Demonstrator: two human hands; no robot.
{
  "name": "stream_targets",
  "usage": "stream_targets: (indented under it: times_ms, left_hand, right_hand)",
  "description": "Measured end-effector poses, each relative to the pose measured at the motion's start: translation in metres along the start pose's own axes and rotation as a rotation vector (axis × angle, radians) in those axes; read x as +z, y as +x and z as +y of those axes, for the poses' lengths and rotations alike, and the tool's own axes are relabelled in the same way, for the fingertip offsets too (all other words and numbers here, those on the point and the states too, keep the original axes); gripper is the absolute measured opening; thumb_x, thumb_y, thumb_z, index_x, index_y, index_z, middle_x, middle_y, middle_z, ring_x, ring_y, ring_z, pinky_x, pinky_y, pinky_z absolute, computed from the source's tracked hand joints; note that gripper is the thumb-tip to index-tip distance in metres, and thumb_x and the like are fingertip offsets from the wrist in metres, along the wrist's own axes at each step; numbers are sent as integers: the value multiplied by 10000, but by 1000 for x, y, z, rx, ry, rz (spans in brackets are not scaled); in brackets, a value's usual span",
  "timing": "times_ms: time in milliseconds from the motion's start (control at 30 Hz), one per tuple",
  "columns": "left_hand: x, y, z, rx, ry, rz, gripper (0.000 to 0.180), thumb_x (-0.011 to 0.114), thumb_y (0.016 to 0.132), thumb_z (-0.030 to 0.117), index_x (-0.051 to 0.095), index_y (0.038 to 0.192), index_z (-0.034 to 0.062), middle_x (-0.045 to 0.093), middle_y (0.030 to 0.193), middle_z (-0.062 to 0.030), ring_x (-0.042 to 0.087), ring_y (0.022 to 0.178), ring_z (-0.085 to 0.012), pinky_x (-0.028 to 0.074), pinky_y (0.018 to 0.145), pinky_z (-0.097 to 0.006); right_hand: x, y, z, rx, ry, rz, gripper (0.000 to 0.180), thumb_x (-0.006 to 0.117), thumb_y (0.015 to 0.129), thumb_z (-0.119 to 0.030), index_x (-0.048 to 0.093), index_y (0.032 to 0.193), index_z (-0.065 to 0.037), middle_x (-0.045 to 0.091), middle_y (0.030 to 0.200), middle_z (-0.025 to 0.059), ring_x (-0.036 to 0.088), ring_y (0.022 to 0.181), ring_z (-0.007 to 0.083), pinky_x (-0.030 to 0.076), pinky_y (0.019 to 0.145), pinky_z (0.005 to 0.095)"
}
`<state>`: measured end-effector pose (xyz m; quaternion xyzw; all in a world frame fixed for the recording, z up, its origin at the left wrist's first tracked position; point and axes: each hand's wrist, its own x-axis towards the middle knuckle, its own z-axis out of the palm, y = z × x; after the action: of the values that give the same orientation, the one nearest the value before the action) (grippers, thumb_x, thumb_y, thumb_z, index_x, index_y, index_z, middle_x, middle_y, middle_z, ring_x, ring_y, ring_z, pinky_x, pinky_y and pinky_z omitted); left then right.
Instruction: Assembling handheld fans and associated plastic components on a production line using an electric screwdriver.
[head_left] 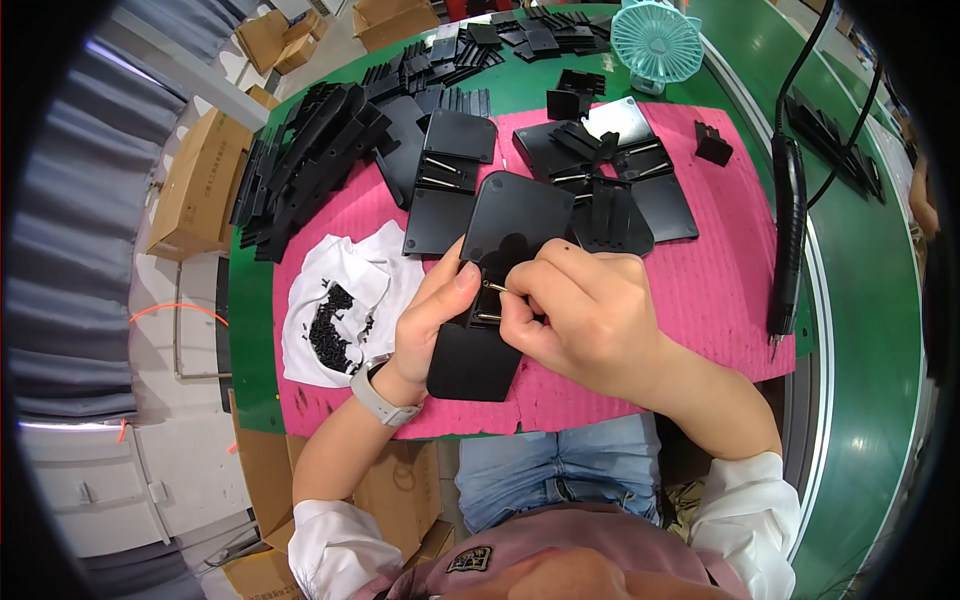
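My left hand is closed around the edge of a black hinged stand made of two flat plates joined by a middle section. With fingertips pinched, my right hand holds a thin metal rod at that middle section. Another metal rod lies just below it in the stand. Just beyond my hands rests a similar black stand with shiny rods across its middle. More black stands overlap one another to the right of it.
Small black screws are heaped on a white cloth at left. An electric screwdriver hangs by its cable at right. Black parts pile up along the green table's far left. A turquoise fan stands at the back; pink foam covers the work area.
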<state>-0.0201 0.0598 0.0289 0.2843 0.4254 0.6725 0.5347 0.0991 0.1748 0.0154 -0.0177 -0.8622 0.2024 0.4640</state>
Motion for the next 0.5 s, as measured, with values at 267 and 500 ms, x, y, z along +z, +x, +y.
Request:
stream_targets:
  times_ms: [267, 500]
  left_hand:
    - [-6, 1, -8, -19, 58, -27, 503, 452, 943, 260, 359, 1356, -12, 527, 1212, -106, 533, 1072, -154, 414, 913, -263]
    - [0, 2, -12, -25, 241, 64, 509, 467, 941, 207, 347, 1379, -24, 514, 1245, -87, 480, 1153, -138, 350, 981, -249]
  right_hand:
    - [-4, 2, -3, 54, -43, -113, 159, 669, 615, 26, 539, 678, -42, 476, 600, 41, 485, 422, 191, 383, 376, 292]
    - [-22, 8, 2, -126, -113, -222, 134, 633, 676, -89, 527, 742, -43, 479, 654, 63, 541, 477, 204, 430, 405, 326]
